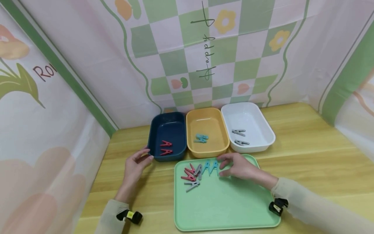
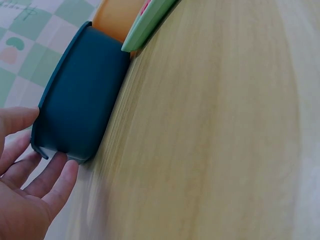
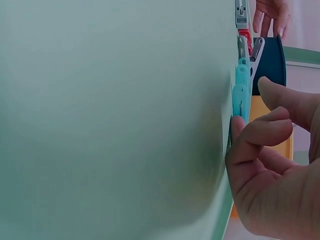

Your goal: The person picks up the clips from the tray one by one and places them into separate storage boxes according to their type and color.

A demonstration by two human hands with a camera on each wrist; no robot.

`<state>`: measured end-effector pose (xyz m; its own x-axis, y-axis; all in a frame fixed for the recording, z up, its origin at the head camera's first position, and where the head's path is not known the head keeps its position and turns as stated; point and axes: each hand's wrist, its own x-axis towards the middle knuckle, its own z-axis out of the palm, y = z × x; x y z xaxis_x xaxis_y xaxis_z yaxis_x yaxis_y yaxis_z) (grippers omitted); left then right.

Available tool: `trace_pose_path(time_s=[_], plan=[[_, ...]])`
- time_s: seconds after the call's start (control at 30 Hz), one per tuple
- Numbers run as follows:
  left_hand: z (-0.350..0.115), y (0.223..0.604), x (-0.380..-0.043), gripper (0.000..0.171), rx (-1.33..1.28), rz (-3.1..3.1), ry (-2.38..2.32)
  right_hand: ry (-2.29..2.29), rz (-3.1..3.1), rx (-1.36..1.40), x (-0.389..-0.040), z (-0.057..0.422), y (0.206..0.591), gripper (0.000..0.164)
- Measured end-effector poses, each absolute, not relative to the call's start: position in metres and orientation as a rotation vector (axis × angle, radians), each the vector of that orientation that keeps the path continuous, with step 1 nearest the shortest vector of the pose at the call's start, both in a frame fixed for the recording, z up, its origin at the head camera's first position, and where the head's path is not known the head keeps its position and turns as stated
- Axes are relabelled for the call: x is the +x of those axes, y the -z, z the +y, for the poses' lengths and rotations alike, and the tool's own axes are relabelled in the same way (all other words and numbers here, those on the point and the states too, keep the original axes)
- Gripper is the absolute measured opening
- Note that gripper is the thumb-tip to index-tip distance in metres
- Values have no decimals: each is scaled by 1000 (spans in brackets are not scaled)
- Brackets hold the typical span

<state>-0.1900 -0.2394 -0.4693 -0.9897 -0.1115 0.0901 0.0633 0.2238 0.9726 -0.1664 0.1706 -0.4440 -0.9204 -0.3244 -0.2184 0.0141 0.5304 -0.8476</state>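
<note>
My left hand [image 1: 136,166] is at the near left corner of a dark blue bin [image 1: 152,136], its thumb and fingers spread at the rim. In the left wrist view, the fingertips lie right by the bin's end wall. On the green tray [image 1: 225,208], my right hand [image 1: 239,166] is beside two light blue clothespins [image 1: 215,166], with thumb and fingers apart. One curled finger reaches the end of the nearer clothespin in the right wrist view. Left of these lie red clothespins [image 1: 190,175] and grey clothespins [image 1: 193,185], bunched together.
Behind the tray, a yellow bin [image 1: 208,114] holds light blue clothespins, and a white bin [image 1: 248,113] holds two grey ones. Two red clothespins [image 1: 166,151] lie in the dark blue bin. A patterned cloth [image 1: 210,58] hangs behind the wooden table [image 1: 318,156].
</note>
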Motion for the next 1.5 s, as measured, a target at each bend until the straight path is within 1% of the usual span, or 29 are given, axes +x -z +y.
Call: trace_pose_path(time_s=[0.13, 0.37, 0.43, 0.7, 0.83, 1.03, 1.1, 1.27, 1.33, 1.5], plan=[[-239, 469, -190, 35, 51, -2344, 1879, 1375, 2393, -219, -166, 169, 445, 59], [-239, 469, -189, 36, 42, -2335, 1877, 1359, 2400, -157, -159, 170, 445, 39], [-238, 469, -189, 36, 44, -2335, 1866, 1340, 2413, -143, -158, 170, 445, 36], [-237, 467, -189, 35, 56, -2325, 1865, 1339, 2468, -171, -160, 167, 445, 42], [-237, 466, -190, 36, 45, -2317, 1881, 1338, 2468, -176, -161, 165, 445, 39], [-237, 466, -189, 35, 38, -2324, 1891, 1354, 2466, -190, -160, 167, 446, 27], [-236, 466, -189, 35, 39, -2323, 1895, 1355, 2468, -192, -160, 167, 447, 28], [-236, 468, -190, 35, 35, -2327, 1888, 1356, 2451, -191, -161, 167, 449, 38], [-236, 469, -190, 35, 34, -2328, 1883, 1356, 2446, -217, -162, 167, 450, 37], [-236, 469, -191, 34, 39, -2327, 1869, 1348, 2456, -265, -163, 168, 452, 29]])
